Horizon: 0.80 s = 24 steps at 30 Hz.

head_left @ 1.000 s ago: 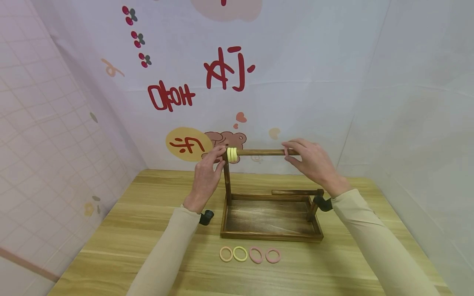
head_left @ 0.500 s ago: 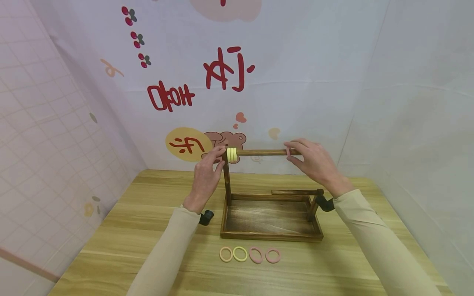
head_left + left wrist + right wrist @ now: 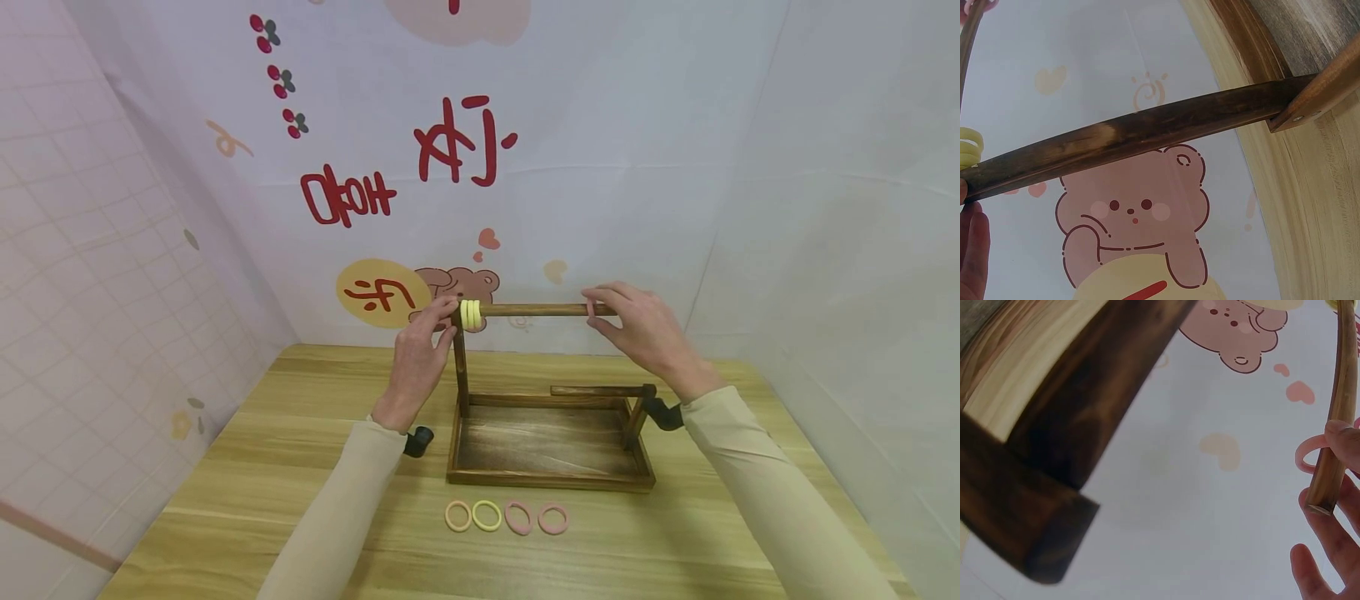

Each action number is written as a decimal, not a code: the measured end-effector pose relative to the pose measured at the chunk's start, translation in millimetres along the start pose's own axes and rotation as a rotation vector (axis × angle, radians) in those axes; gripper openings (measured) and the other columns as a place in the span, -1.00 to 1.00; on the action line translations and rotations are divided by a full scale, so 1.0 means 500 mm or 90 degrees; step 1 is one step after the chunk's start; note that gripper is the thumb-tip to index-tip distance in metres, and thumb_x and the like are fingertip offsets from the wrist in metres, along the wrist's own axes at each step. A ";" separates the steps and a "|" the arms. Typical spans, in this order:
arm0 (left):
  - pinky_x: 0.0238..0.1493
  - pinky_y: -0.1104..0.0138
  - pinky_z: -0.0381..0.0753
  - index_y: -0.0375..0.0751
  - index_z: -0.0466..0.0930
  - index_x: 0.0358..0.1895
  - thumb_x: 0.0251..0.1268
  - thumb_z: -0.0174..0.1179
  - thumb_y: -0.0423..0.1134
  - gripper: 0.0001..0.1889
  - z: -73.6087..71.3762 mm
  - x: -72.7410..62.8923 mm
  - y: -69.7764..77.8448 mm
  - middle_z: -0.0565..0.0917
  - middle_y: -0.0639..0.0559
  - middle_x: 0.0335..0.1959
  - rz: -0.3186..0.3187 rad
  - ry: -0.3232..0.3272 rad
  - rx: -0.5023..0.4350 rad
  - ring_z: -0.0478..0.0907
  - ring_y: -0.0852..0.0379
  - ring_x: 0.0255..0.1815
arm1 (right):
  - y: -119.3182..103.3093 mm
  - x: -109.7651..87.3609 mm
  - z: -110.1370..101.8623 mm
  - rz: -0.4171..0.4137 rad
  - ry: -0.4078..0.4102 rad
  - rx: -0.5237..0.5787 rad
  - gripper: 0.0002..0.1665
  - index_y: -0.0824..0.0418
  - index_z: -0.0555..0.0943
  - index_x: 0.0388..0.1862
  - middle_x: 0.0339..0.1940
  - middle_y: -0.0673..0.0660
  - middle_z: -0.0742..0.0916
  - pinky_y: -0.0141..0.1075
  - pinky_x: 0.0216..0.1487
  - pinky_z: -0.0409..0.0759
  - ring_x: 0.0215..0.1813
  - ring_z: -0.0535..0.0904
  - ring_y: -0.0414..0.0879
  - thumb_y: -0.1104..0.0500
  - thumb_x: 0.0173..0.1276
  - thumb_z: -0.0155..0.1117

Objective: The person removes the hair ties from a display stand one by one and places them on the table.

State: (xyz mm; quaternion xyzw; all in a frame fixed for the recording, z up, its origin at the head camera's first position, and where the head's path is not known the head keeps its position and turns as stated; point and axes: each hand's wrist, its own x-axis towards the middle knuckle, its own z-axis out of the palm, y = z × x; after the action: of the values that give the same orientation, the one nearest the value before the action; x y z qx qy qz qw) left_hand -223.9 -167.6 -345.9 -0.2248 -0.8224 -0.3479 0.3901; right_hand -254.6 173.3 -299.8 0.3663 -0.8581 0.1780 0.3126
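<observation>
Right hand [image 3: 637, 329]: grip pinches the pink ring [image 3: 591, 308], right of centre in the head view, around the rod [image 3: 536, 309] near its free end. Left hand [image 3: 420, 362]: grip pinches the top of the post [image 3: 461, 367]. Caution: the ring may drop if drawn past the rod's end with a slack pinch; sideways drag could tip the post if unsteadied. Rod: slender, brown-grained wood. Post: flat-sided, darker. Ring: thin, matt, probably pliable.
</observation>
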 end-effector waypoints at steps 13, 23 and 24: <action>0.01 0.15 0.77 -0.41 0.61 0.21 0.25 0.37 -0.60 -0.56 0.003 0.000 0.000 0.68 -0.24 0.22 0.002 0.000 0.004 0.73 -0.14 0.03 | 0.010 -0.009 -0.004 -0.003 0.012 0.001 -0.47 0.30 0.69 0.17 0.04 0.25 0.77 0.14 -0.06 0.68 -0.07 0.74 0.20 0.37 0.19 0.58; 0.01 0.18 0.76 -0.42 0.62 0.20 0.24 0.37 -0.60 -0.57 0.005 0.000 -0.001 0.68 -0.22 0.23 0.000 0.005 0.003 0.74 -0.13 0.03 | 0.019 -0.016 -0.009 -0.006 0.017 -0.001 -0.47 0.32 0.69 0.17 -0.01 0.23 0.78 0.14 -0.10 0.66 -0.15 0.73 0.12 0.40 0.19 0.57; 0.01 0.18 0.76 -0.42 0.61 0.20 0.24 0.37 -0.60 -0.56 0.005 0.000 -0.001 0.68 -0.21 0.23 -0.001 0.005 0.004 0.74 -0.13 0.02 | 0.020 -0.017 -0.009 -0.007 0.018 -0.002 -0.47 0.32 0.68 0.17 -0.01 0.23 0.78 0.14 -0.10 0.66 -0.14 0.73 0.13 0.40 0.19 0.58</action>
State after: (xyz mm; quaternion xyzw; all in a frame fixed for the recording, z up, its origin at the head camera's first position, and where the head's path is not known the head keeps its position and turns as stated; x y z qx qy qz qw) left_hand -225.6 -165.9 -347.2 -0.2218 -0.8220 -0.3465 0.3939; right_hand -255.5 187.1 -302.9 0.3683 -0.8517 0.1801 0.3264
